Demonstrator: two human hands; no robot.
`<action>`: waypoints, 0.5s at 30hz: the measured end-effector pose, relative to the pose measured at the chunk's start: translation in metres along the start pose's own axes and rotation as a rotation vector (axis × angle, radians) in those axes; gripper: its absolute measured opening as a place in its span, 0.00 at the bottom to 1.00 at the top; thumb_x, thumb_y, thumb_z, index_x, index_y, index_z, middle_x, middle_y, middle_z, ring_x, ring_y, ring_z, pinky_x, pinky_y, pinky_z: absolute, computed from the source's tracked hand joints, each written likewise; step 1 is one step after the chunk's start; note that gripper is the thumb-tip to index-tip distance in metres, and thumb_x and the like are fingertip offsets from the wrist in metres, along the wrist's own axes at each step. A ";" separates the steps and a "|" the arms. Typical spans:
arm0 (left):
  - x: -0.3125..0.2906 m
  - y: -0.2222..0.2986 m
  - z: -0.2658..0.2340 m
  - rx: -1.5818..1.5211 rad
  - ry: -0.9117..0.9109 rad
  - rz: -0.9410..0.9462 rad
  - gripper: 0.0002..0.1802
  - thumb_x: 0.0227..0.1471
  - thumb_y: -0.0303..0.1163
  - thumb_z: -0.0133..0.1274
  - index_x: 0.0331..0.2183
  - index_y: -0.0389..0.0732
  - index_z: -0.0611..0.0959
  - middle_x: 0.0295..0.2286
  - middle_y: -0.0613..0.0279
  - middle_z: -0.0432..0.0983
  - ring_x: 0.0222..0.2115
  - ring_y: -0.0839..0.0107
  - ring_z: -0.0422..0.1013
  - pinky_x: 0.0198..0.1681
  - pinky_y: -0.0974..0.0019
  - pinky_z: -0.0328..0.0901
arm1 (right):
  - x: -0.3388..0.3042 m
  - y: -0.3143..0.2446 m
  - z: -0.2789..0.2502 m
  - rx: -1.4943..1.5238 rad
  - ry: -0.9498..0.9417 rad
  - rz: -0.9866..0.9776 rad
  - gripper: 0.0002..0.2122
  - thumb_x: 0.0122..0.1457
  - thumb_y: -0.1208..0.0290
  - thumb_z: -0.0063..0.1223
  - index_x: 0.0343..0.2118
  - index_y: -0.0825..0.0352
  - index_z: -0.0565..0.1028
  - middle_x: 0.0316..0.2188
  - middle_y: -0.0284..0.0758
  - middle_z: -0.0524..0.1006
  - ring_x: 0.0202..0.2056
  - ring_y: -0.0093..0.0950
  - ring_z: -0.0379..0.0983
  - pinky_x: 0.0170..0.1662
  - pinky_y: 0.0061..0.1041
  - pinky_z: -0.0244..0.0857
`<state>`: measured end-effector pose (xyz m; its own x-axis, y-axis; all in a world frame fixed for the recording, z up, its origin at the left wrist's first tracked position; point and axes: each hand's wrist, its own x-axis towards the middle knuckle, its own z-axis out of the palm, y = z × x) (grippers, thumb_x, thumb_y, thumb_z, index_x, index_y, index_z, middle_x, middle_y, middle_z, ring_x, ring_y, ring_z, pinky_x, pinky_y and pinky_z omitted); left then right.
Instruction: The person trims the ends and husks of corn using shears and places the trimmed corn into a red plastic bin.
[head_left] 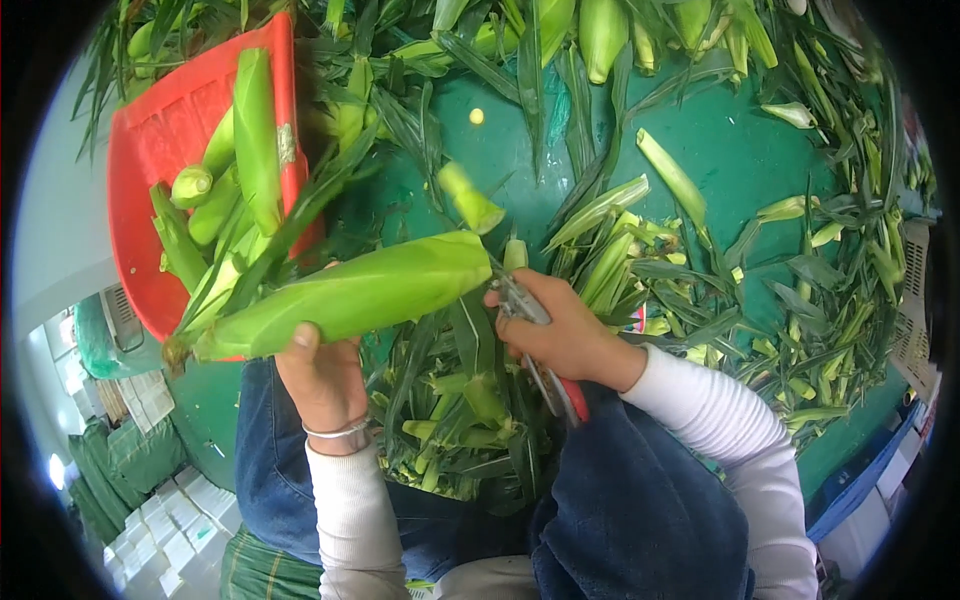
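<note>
My left hand curls under a green ear of corn, thumb on the near side. The ear lies slantwise from there, butt end just beside my right hand, which is closed round metal shears; blade gap: cannot tell. Stalk stub apart, ahead of both hands. Judgement: I should brace the ear firmly, keep left fingers well back and trim square.
</note>
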<state>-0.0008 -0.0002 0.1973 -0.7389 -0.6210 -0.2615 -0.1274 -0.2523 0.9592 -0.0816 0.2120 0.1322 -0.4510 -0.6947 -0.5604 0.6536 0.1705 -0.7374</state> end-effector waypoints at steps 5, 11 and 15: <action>0.012 0.001 -0.015 -0.410 -0.056 -0.071 0.26 0.53 0.47 0.50 0.49 0.42 0.71 0.48 0.50 0.69 0.48 0.57 0.66 0.52 0.49 0.62 | -0.008 -0.024 -0.016 0.080 0.222 -0.220 0.19 0.49 0.71 0.57 0.42 0.70 0.65 0.25 0.34 0.70 0.26 0.24 0.70 0.29 0.24 0.65; 0.022 -0.011 0.012 -0.291 -0.048 -0.104 0.26 0.57 0.52 0.44 0.48 0.43 0.72 0.43 0.62 0.73 0.44 0.66 0.69 0.48 0.58 0.65 | 0.001 -0.037 0.001 -0.779 -0.024 -0.593 0.24 0.42 0.71 0.58 0.43 0.72 0.64 0.33 0.45 0.72 0.34 0.45 0.71 0.37 0.35 0.65; 0.026 -0.009 0.014 -0.437 -0.053 -0.355 0.28 0.57 0.54 0.39 0.46 0.42 0.73 0.40 0.61 0.74 0.42 0.64 0.70 0.45 0.57 0.67 | -0.003 -0.007 -0.008 -0.256 0.075 -0.211 0.20 0.43 0.76 0.52 0.43 0.69 0.67 0.31 0.40 0.71 0.34 0.32 0.70 0.39 0.27 0.64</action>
<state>-0.0286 -0.0038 0.1831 -0.7346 -0.4067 -0.5430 -0.0967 -0.7294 0.6772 -0.0897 0.2184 0.1360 -0.6096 -0.6815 -0.4048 0.3717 0.2053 -0.9054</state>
